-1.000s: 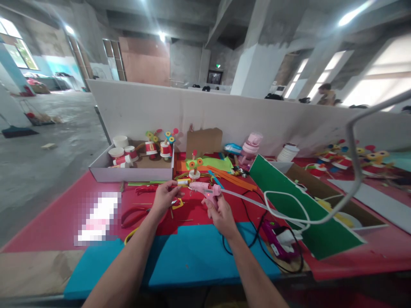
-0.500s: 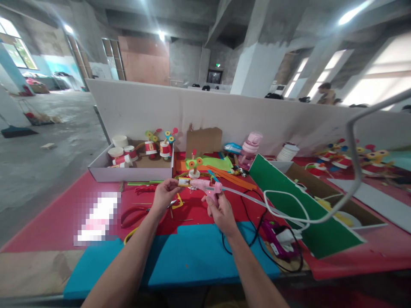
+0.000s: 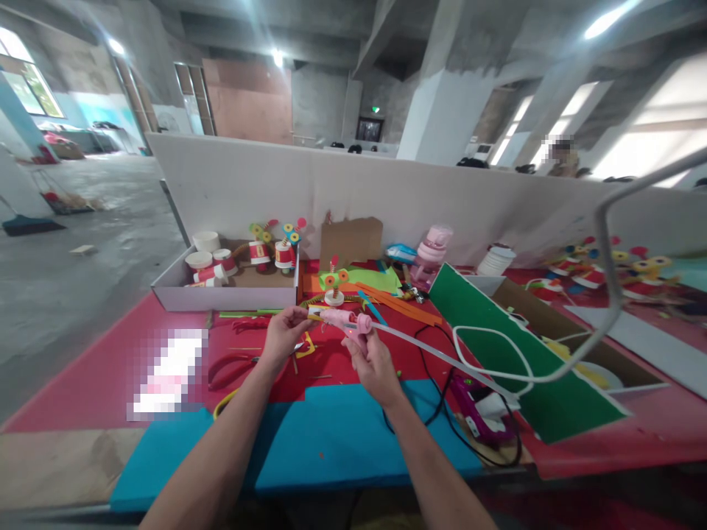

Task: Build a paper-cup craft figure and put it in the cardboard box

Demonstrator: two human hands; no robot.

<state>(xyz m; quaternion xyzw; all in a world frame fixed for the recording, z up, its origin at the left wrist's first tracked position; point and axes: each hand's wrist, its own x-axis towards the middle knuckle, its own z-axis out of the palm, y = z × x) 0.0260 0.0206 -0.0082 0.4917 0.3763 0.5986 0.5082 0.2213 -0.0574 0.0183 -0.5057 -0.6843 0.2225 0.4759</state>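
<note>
My right hand (image 3: pixel 373 362) is wrapped round the handle of a pink hot glue gun (image 3: pixel 343 319), its small light glowing orange. From the gun's back a long pale glue stick (image 3: pixel 436 352) runs out to the right. The nozzle points left, at my left hand (image 3: pixel 286 336), whose fingertips pinch a small white and yellow piece (image 3: pixel 314 312) close against the tip. Just beyond the gun stands a bug-like figure with orange eyes (image 3: pixel 334 283). Red-handled pliers (image 3: pixel 235 370) and yellow-handled scissors (image 3: pixel 305 345) lie beside and under my left wrist.
At the back left, a white box (image 3: pixel 226 297) holds cups and finished figures. A green board (image 3: pixel 508 368) slants along the right, with a purple power strip (image 3: pixel 479 412) and black cords near it. Blue foam sheets (image 3: pixel 353 442) line the front edge. A grey pipe (image 3: pixel 607 243) crosses the right side.
The glue gun and my right hand have shifted slightly left, bringing the nozzle nearer my left fingers. Its back end dips lower. My left hand stays nearly in place.
</note>
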